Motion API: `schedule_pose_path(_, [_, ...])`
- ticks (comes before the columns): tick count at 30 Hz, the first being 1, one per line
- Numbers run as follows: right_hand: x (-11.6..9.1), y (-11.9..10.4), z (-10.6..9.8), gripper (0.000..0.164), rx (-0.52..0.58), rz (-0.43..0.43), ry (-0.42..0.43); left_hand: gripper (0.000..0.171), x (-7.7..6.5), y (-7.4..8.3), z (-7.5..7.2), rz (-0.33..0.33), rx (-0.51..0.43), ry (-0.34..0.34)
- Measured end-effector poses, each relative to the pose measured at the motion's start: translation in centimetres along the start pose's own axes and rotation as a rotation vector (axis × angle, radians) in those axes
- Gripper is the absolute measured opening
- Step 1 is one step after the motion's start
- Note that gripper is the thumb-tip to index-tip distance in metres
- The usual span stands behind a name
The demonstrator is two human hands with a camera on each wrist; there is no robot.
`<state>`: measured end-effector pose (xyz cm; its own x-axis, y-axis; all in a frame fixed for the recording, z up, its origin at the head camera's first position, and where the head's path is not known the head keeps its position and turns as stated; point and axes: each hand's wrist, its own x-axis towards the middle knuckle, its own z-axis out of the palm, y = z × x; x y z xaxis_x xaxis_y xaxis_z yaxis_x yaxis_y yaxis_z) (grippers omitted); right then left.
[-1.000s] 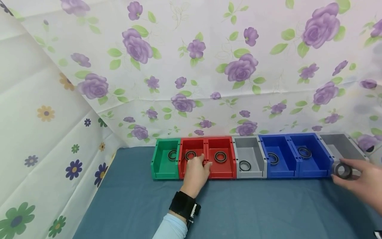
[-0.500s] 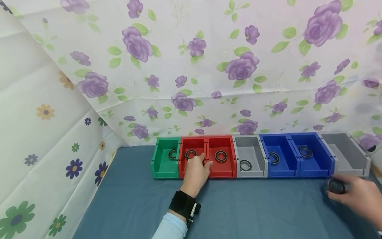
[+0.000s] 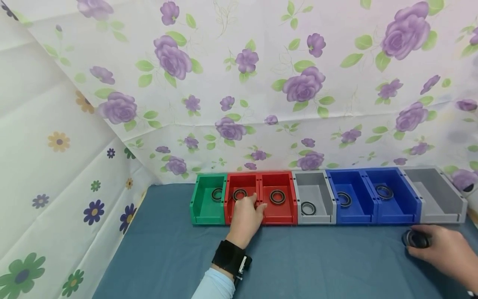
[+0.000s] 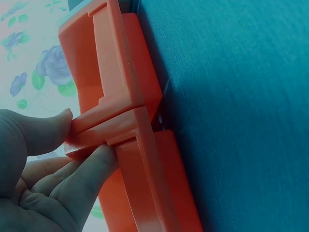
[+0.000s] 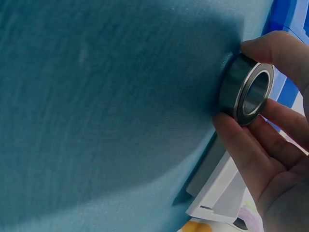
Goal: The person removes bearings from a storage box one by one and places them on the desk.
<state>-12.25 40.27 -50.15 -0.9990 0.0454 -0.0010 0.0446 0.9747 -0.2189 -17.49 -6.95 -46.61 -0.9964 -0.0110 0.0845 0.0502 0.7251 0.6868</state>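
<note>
My left hand [image 3: 244, 218] pinches the adjoining side walls of two red bins, thumb in the right red bin [image 3: 281, 216] and fingers in the left red bin [image 4: 128, 159]. A black-sealed ball bearing with a steel rim lies in each; the left one is partly covered by that hand. Low over the blue cloth, in front of the right-hand grey bin [image 3: 437, 197], my right hand [image 3: 444, 251] grips another ball bearing [image 5: 232, 92] between thumb and fingertips. The right wrist view shows its open bore and wide outer ring.
The row of bins stands against a flowered backdrop [image 3: 231, 149]. A green bin [image 3: 201, 199], a grey bin [image 3: 313, 182] and two blue bins [image 3: 351, 180] each hold one bearing. Blue cloth [image 3: 317, 261] covers the table in front.
My right hand has carried its bearing from the front of the right-hand grey bin down and left, closer to the cloth. The left hand stays on the red bins' walls.
</note>
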Motion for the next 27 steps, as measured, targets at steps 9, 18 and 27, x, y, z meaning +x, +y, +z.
schedule_pose_path(9, [0.78,0.15,0.04,0.079,-0.021,0.025,-0.095,0.05,0.04,-0.11,-0.06,0.023,0.016,0.013])
schedule_pose_path(18, [0.57,-0.33,-0.09,0.066,-0.02,0.034,-0.1,0.051,-0.15,-0.17,-0.01,0.025,0.004,0.022])
schedule_pose_path(27, [0.52,-0.37,-0.28,0.067,-0.02,0.035,-0.102,0.052,-0.07,-0.23,0.07,0.014,-0.002,0.015])
